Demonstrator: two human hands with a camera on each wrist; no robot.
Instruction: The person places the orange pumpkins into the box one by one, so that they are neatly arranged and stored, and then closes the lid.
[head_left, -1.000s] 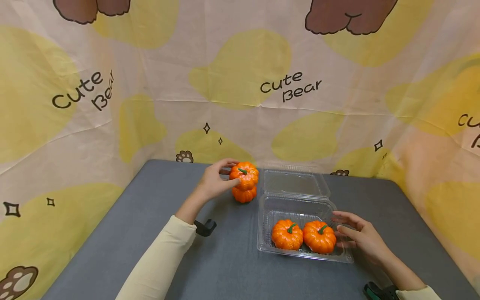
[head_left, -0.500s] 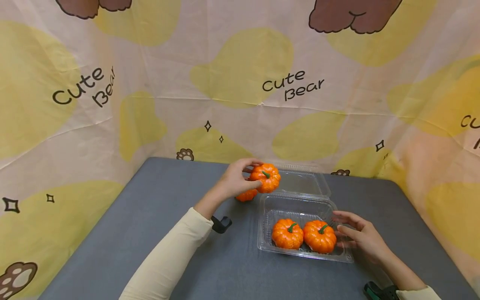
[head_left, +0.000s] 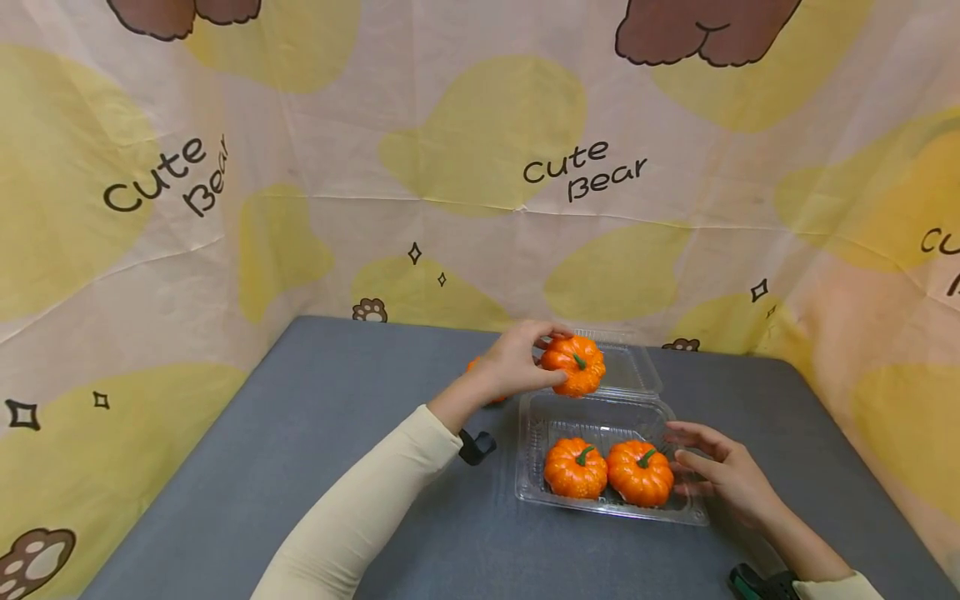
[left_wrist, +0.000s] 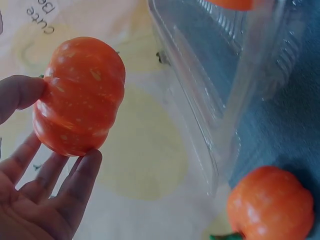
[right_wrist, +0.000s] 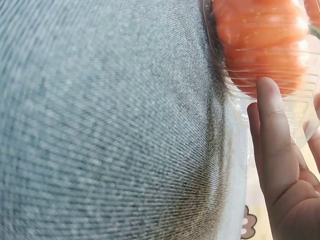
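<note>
My left hand (head_left: 517, 363) holds a small orange pumpkin (head_left: 577, 367) with a green stem, raised in front of the lid of a clear plastic clamshell box (head_left: 592, 410). In the left wrist view, thumb and fingertips press opposite sides of this pumpkin (left_wrist: 80, 95). Two similar pumpkins sit side by side in the box, a left one (head_left: 574, 468) and a right one (head_left: 641, 473). Fingers of my right hand (head_left: 727, 473) lie extended against the box's right wall. Another pumpkin (left_wrist: 270, 205) stands on the table, mostly hidden behind my left hand in the head view.
The clear lid (head_left: 630, 368) lies folded back behind the box. A grey cloth covers the table (head_left: 315, 417). Patterned fabric (head_left: 480, 167) hangs along the table's back and sides.
My left hand has carried its pumpkin rightward, from above the other table pumpkin to in front of the lid. The right hand and the box have stayed in place.
</note>
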